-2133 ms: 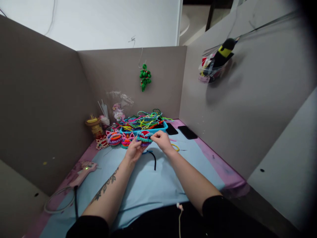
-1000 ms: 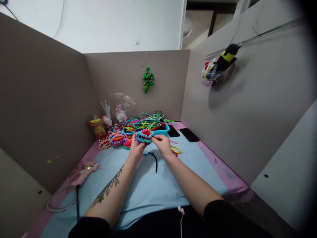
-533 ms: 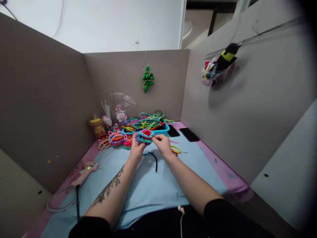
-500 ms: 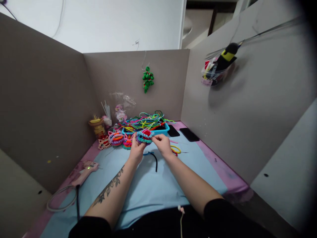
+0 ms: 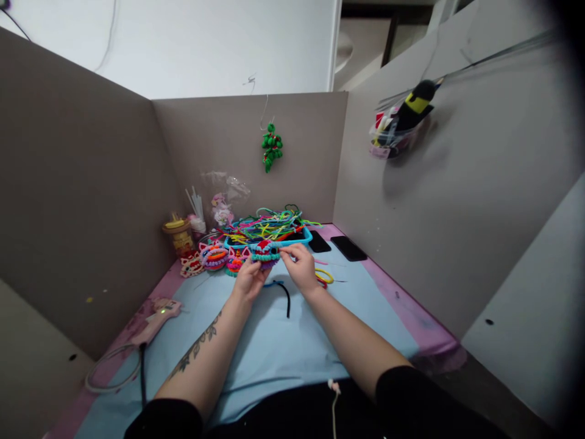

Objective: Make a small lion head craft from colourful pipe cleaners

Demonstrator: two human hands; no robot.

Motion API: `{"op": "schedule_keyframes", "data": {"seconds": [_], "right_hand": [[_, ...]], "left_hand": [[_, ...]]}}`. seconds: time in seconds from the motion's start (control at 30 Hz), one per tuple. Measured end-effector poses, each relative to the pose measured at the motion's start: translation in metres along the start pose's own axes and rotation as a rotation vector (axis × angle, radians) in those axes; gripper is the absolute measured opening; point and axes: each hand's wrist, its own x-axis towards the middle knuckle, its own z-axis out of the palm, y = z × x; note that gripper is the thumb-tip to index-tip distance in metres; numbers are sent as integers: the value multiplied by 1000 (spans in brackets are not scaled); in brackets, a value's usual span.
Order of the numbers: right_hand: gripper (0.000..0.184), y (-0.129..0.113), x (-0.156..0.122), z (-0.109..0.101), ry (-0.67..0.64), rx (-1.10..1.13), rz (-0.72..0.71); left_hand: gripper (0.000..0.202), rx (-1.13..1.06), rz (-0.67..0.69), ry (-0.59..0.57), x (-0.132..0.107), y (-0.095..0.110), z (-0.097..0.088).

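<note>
My left hand (image 5: 251, 275) is closed on the lower left side of a small pipe-cleaner figure (image 5: 265, 251), made of teal, red and purple fuzzy coils. At the figure's right edge, my right hand (image 5: 298, 263) is closed with thumb and fingers pinched together; what lies between the fingertips is too small to make out. Beneath the hands a black and blue pipe cleaner (image 5: 287, 299) curves on the light blue cloth (image 5: 301, 347). Similar finished-looking figures, one pink and purple (image 5: 214, 256), stand left of my left hand.
Behind the hands a blue tray (image 5: 308, 236) holds many coloured pipe cleaners. Two dark phones (image 5: 348, 248) lie to its right. A pink glue gun (image 5: 158, 320) with a cord rests at left. Grey panels (image 5: 247, 140) enclose the table; a cup of tools (image 5: 395, 131) hangs right.
The figure has turned in my left hand and sits slightly lower and further left, its red part tilted. My left hand has rotated with it; the right hand has barely moved.
</note>
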Motion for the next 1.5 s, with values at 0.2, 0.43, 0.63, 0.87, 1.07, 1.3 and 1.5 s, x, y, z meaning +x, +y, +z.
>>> {"op": "schedule_keyframes", "data": {"seconds": [0.2, 0.43, 0.63, 0.87, 1.07, 1.3, 1.5], "right_hand": [[21, -2, -6, 2, -43, -163, -231], [22, -3, -6, 3, -54, -165, -253], [21, -3, -4, 0, 47, -211, -172], [22, -1, -6, 3, -22, -242, -234], [25, -3, -7, 3, -41, -253, -264], [23, -3, -5, 1, 12, -164, -147], [15, 0, -1, 3, -13, -118, 86]], "left_hand": [[41, 5, 7, -38, 1, -2, -1], [44, 3, 31, -65, 1, -2, 0], [49, 41, 45, -59, 1, -2, 1], [46, 42, 50, -56, 1, -2, -1], [45, 44, 45, -61, 2, -3, -2], [47, 63, 50, -59, 1, -1, 0], [50, 138, 126, -84, -3, -2, 6]]}}
